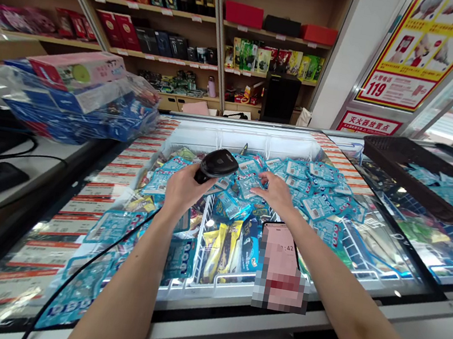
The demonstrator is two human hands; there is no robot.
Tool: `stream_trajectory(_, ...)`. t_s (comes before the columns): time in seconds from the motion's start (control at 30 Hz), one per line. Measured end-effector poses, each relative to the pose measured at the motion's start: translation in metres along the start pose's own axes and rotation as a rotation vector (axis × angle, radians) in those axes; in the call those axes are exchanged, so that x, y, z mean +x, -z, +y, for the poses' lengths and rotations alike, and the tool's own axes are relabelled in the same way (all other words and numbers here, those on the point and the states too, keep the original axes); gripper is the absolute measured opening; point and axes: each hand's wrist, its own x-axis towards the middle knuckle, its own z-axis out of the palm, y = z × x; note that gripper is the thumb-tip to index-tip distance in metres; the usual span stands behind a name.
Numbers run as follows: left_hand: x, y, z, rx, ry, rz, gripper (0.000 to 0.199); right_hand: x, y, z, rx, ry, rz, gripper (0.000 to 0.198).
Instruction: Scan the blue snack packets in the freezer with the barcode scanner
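Note:
My left hand (185, 191) is wrapped round the handle of a black barcode scanner (219, 164), its head pointing to the right over a pile of blue packets (318, 205). A black cable runs from the scanner down to the lower left. With thumb and fingers my right hand (277, 192) pinches the edge of one blue packet (248, 186), just right of the scanner. The packets seem to lie on the glass top of a chest freezer (198, 335). Below my right forearm rests a phone (280, 248), partly blurred out.
Yellow-wrapped ice creams (221, 250) show in a white wire basket beneath the glass. Price labels (85, 206) line the left side. Plastic-wrapped boxes (85, 102) stand at the far left. A dark tray (389, 153) with more blue packets sits at the right. Stocked shelves (153, 7) stand behind.

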Motion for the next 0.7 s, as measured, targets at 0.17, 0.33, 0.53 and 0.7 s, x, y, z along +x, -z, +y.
stream_trajectory(0.17, 0.0, -0.001, 0.0, 0.01, 0.003, 0.004, 0.047, 0.005, 0.001, 0.011, 0.187, -0.115, -0.085, 0.061)
stream_trajectory(0.33, 0.0, 0.0, 0.001, 0.008, -0.009, -0.004, 0.046, 0.005, 0.006, 0.012, 0.386, -0.163, -0.111, 0.037)
stream_trajectory(0.53, 0.0, -0.001, 0.001, 0.032, -0.02, 0.009, 0.045, 0.005, 0.009, 0.01, 0.603, -0.198, -0.057, 0.038)
stream_trajectory(0.7, 0.0, -0.002, 0.0, 0.037, -0.021, 0.004, 0.043, 0.003, 0.01, 0.011, 0.768, -0.233, 0.009, 0.051)
